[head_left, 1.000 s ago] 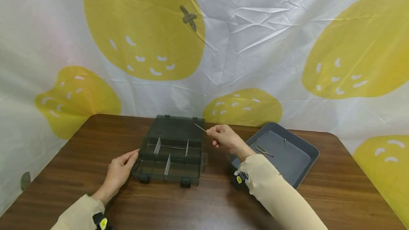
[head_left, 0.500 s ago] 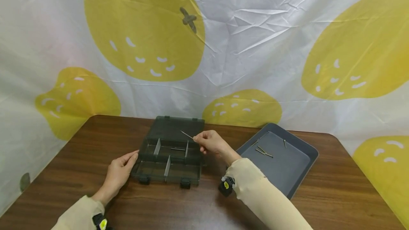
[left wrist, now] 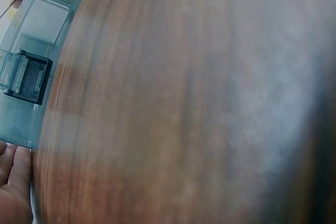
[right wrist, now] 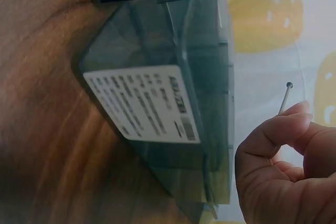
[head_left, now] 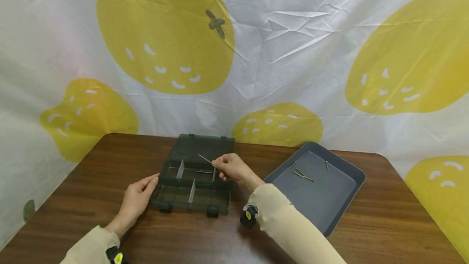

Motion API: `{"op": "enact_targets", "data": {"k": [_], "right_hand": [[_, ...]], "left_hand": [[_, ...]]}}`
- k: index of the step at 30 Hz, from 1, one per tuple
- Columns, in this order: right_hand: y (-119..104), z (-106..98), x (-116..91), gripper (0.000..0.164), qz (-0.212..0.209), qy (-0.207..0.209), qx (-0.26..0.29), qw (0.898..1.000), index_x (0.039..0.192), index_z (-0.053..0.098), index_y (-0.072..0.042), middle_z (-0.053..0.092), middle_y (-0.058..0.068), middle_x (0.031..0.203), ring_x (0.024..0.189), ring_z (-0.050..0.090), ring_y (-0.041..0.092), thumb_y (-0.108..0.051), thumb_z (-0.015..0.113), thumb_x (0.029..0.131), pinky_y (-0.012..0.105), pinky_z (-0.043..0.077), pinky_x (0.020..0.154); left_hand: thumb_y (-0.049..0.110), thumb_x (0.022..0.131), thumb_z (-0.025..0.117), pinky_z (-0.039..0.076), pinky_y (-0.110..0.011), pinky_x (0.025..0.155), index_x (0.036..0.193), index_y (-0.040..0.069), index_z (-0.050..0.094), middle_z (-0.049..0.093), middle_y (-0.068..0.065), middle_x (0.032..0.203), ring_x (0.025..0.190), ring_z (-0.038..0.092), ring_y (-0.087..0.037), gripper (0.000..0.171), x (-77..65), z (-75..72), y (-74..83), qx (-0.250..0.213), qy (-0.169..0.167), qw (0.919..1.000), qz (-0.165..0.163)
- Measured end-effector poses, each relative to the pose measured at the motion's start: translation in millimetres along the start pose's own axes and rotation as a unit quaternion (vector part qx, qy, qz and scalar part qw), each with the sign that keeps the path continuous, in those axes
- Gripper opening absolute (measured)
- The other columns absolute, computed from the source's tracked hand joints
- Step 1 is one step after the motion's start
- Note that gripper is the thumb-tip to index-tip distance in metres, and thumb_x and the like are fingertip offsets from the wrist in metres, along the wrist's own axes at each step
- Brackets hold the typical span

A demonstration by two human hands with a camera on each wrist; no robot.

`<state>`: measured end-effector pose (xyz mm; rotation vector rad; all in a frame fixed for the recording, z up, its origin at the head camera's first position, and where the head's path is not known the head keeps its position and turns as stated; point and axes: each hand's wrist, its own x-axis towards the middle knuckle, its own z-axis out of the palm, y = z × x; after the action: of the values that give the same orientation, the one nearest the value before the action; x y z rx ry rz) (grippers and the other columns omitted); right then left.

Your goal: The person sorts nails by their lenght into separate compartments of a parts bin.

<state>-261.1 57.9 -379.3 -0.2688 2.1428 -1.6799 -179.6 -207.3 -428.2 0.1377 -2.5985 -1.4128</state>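
My right hand (head_left: 232, 168) pinches a thin metal nail (head_left: 205, 159) between thumb and fingertips, above the open clear-green compartment box (head_left: 210, 207). In the right wrist view the nail's small round head (right wrist: 289, 85) sticks up past the fingers, beside the box's labelled side wall. Another thin metal piece (head_left: 204, 171) lies in the box's back middle compartment. My left hand (head_left: 135, 194) rests its fairly straight fingers against the box's left side; the left wrist view shows these fingers (left wrist: 20, 169) touching the box's corner near a black latch (left wrist: 30, 77).
A grey tray (head_left: 353, 174) stands on the wooden table to the right, holding several brass-coloured nail-like pieces (head_left: 303, 175). The box's lid (head_left: 203, 146) lies back toward the lemon-printed cloth (head_left: 278, 72) behind the table. Pale dividers (head_left: 192, 194) split the box.
My right hand has moved left and slightly down with the nail, from beside the lid to above the box's back compartments. My left hand has stayed at the box's side.
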Motion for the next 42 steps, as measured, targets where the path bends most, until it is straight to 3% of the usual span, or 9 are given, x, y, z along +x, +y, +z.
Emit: {"op": "enact_targets", "data": {"k": [26,32,35,42], "right_hand": [[0,15,4,0.026,-0.006,-0.010,-0.058,0.998,0.103,0.064,0.012,0.046,-0.003,0.051,0.041,0.041,0.003,-0.012,0.059,0.093,0.014,0.037,0.040],[-1,14,4,0.025,0.003,-0.014,-0.070,0.997,0.100,0.066,0.010,0.053,0.001,0.061,0.042,0.041,0.004,-0.013,0.061,0.092,0.015,0.036,0.041],[-1,14,4,0.024,0.004,-0.013,-0.078,0.997,0.097,0.067,0.010,0.062,0.012,0.074,0.043,0.041,0.004,-0.013,0.062,0.091,0.016,0.036,0.041],[-1,15,4,0.023,0.009,-0.007,-0.081,0.997,0.096,0.067,0.010,0.065,0.017,0.080,0.043,0.042,0.004,-0.012,0.063,0.090,0.015,0.037,0.041]], "left_hand": [[0.030,0.099,0.048,0.041,-0.047,0.102,0.129,0.002,0.057,0.055,-0.016,0.130,0.124,0.049,-0.031,0.042,0.6,0.4,1.6,-0.002,0.001,0.9999,-0.011],[0.031,0.099,0.047,0.041,-0.046,0.102,0.129,0.002,0.056,0.055,-0.016,0.131,0.124,0.049,-0.031,0.043,1.1,0.4,0.9,-0.001,-0.001,1.0000,-0.008],[0.031,0.100,0.047,0.041,-0.046,0.102,0.130,0.002,0.056,0.055,-0.016,0.131,0.125,0.048,-0.031,0.043,0.3,0.1,0.5,-0.001,-0.002,1.0000,-0.009],[0.031,0.100,0.046,0.042,-0.047,0.102,0.130,0.001,0.055,0.054,-0.016,0.131,0.125,0.048,-0.032,0.043,-1.0,-0.5,0.4,-0.003,-0.006,0.9999,-0.010]]}}
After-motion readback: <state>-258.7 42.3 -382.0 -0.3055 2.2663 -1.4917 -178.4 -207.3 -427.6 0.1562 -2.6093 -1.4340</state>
